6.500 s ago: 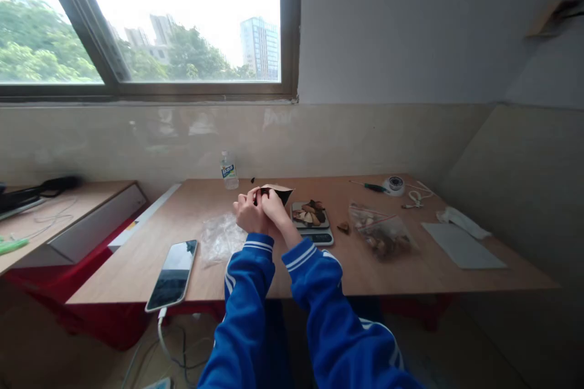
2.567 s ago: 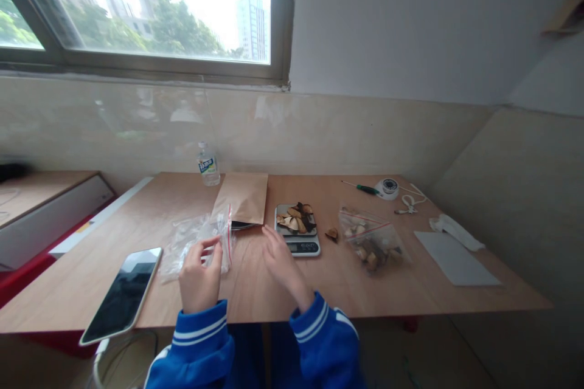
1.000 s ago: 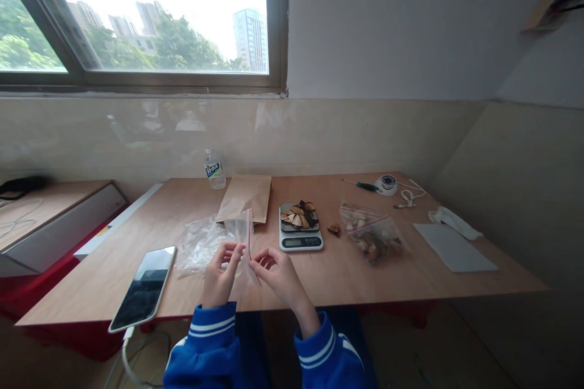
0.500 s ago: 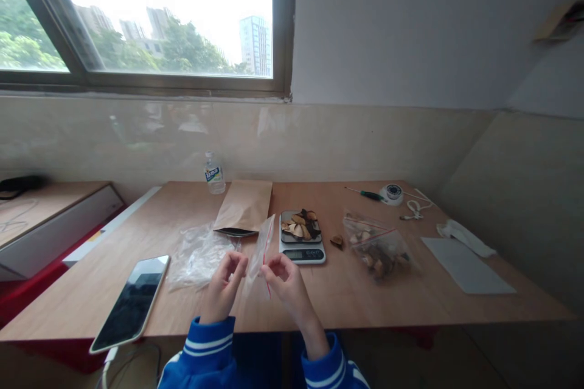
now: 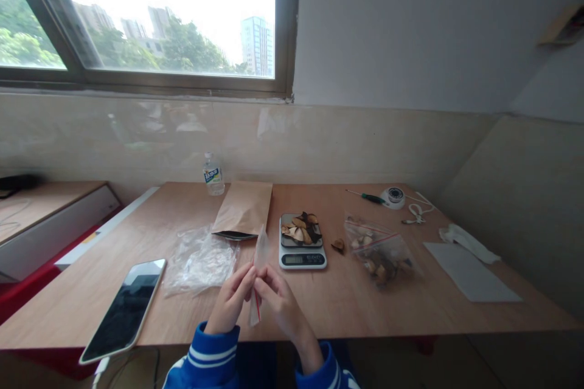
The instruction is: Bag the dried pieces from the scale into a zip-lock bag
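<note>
Between my fingers, near the table's front edge, is a clear zip-lock bag (image 5: pixel 261 247) with a red seal line. My left hand (image 5: pixel 234 296) pinches it from the left, and my right hand (image 5: pixel 277 298) pinches it from the right, the fingertips nearly meeting. Just beyond my hands stands a digital kitchen scale (image 5: pixel 303 260) carrying dried brown-and-cream slices (image 5: pixel 301 230). One loose dried slice (image 5: pixel 338 245) lies right of the scale. Two zip-lock bags of similar dried pieces (image 5: pixel 383 255) rest further right. The contents of the held bag, if any, are hidden.
A crumpled clear plastic bag (image 5: pixel 201 260) and a kraft paper pouch (image 5: pixel 244 209) lie left of the scale. A tablet (image 5: pixel 125 310) with a cable is at front left. Behind are a bottle (image 5: pixel 213 175), a screwdriver (image 5: pixel 373 198), a white camera (image 5: pixel 393 196) and paper (image 5: pixel 469 270).
My hands have come together on the bag and moved slightly nearer to me. My left hand, earlier apart from the seal, now grips it too. The bag has turned more edge-on.
</note>
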